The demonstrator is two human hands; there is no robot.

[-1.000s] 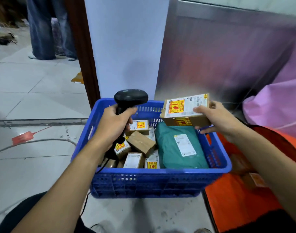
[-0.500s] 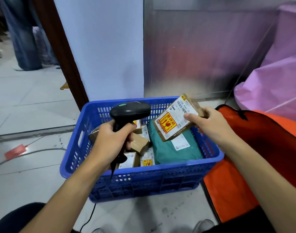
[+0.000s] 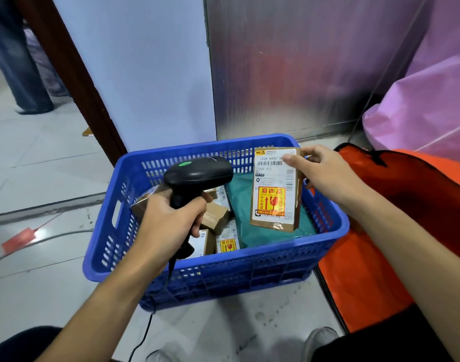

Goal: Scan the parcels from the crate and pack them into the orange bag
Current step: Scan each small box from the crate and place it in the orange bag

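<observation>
The right hand (image 3: 325, 176) pinches the top right corner of the brown cardboard parcel with white label (image 3: 274, 197), held upright, long axis vertical, over the blue plastic crate (image 3: 223, 259); the left hand (image 3: 168, 226), fingers (image 3: 200, 214) wrapped round the black handheld scanner (image 3: 197, 175), sits just left, scanner head facing the label.

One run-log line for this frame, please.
phase: scan | left hand: grips scanner | right hand: holds labelled box upright over blue crate | orange bag: beside crate, right
</observation>
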